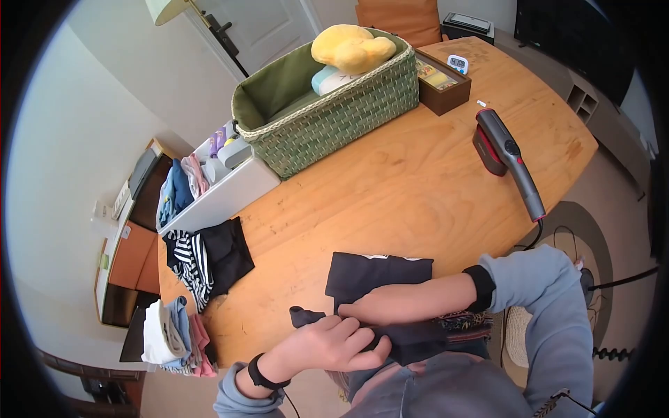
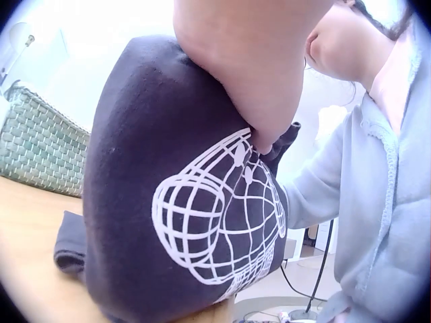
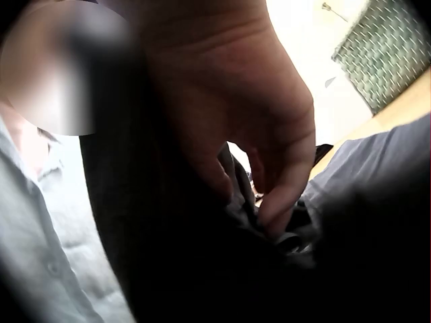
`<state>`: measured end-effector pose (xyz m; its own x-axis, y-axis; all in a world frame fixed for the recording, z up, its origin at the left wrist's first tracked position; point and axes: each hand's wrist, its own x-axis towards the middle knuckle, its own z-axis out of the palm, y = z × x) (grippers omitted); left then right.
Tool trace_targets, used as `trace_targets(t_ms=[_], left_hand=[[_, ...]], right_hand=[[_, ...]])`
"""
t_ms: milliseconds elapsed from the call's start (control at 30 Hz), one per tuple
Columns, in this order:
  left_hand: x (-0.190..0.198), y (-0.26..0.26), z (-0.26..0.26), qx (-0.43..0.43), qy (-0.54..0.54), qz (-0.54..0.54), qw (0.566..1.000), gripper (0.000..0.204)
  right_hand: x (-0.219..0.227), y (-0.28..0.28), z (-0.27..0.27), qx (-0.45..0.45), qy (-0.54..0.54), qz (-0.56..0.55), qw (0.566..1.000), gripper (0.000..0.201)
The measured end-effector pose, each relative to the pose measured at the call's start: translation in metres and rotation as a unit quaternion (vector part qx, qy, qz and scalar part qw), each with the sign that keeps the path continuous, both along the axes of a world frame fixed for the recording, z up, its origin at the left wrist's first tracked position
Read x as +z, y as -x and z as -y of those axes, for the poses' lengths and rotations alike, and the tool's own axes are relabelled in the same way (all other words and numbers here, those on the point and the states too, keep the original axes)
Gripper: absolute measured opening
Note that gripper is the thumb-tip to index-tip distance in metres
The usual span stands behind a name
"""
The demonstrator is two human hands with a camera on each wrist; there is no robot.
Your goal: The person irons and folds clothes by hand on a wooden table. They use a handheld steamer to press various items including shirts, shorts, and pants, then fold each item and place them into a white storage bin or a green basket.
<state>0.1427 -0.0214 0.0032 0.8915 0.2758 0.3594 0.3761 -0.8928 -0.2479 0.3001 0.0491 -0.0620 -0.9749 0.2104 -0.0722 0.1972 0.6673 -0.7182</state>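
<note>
A dark shirt [image 1: 380, 270] lies partly on the table's near edge and partly over the person's lap. White grid-like line print [image 2: 222, 215] shows on its front in the left wrist view. My left hand [image 1: 327, 345] has curled fingers gripping a bunched part of the dark cloth. Crossing just above it, my right hand [image 1: 373, 305] pinches the same shirt, its fingertips partly hidden in the folds. In the right wrist view, thumb and fingers of the right hand [image 3: 236, 101] close on dark fabric.
A green woven basket [image 1: 341, 115] holds a yellow plush toy [image 1: 352, 49]. Beside it are a white bin [image 1: 223, 191] of clothes and a brown box [image 1: 446, 94]. A handheld steamer [image 1: 512, 157] lies right. Striped and black garments [image 1: 230, 254] and folded clothes [image 1: 171, 334] sit left.
</note>
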Motion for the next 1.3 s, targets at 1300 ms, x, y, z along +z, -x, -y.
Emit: trace_targets(t_ms=[1300], left_hand=[[-0.051, 0.034, -0.084, 0.465, 0.363, 0.201, 0.782, 0.026]], right_hand=[[-0.033, -0.045, -0.048, -0.296, -0.063, -0.002, 0.953, 0.038]])
